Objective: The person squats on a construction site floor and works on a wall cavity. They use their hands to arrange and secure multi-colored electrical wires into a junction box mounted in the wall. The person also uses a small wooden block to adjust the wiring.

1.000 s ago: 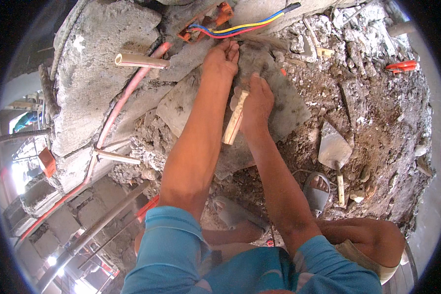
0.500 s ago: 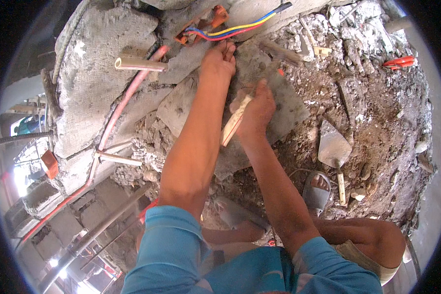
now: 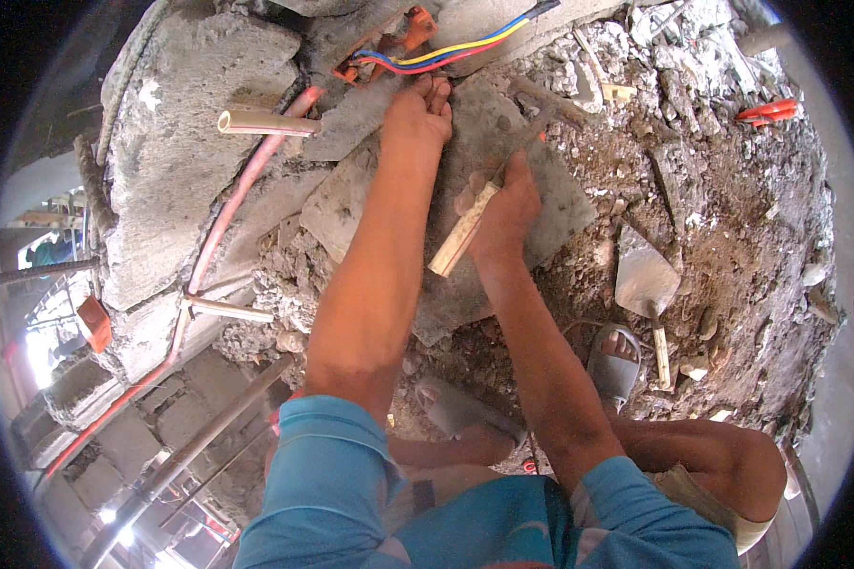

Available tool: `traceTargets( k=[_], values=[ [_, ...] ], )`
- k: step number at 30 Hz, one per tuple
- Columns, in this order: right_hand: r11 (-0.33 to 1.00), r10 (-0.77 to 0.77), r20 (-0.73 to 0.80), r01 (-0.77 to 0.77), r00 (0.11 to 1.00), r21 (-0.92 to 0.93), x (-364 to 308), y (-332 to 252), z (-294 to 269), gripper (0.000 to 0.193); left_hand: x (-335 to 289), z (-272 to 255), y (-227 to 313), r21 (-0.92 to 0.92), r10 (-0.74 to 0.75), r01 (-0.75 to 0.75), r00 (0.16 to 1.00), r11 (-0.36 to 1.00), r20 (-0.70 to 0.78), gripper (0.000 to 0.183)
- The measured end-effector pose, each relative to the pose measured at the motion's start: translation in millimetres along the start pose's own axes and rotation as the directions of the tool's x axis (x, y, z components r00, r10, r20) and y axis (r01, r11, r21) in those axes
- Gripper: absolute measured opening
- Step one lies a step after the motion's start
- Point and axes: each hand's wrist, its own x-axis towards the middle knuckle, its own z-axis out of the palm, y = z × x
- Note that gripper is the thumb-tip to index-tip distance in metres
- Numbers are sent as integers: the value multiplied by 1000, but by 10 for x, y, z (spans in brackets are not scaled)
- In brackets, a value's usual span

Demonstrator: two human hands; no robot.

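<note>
My left hand (image 3: 417,112) reaches to the concrete wall just below an orange electrical box (image 3: 389,49). Its fingers are curled closed, and whatever lies in them is hidden. Red, blue and yellow wires (image 3: 446,57) come out of the box above the fingertips. My right hand (image 3: 506,211) is closed round a tool with a pale handle (image 3: 463,232). The handle's end points back toward me; a thin dark part of the tool runs away from the thumb, its full shape unclear. Beneath both hands lies a flat grey slab (image 3: 546,204).
A trowel (image 3: 647,272) lies on the rubble to the right, near my sandalled foot (image 3: 615,363). Red-handled pliers or a similar tool (image 3: 769,112) lie farther right. A pink conduit (image 3: 242,194) runs down the wall at left, near a protruding pale pipe (image 3: 268,123).
The right hand and the pale-handled tool have shifted slightly, the handle turning to lie flatter. My left hand remains below the box, fingers still curled.
</note>
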Motion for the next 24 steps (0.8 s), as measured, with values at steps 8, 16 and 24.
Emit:
traceTargets(
  k=[8, 16, 24],
  values=[
    [901, -87, 284, 198, 955, -387, 63, 118, 75, 36, 127, -47, -21, -6, 35, -35, 999, 999, -12, 10],
    [815, -377, 182, 419, 908, -401, 231, 278, 94, 32, 362, -242, -104, 174, 172, -215, 957, 961, 232, 15],
    [947, -276, -23, 268, 961, -178, 80, 143, 82, 33, -9, 20, -63, -49, 7, -8, 1000, 999, -23, 11]
  ],
)
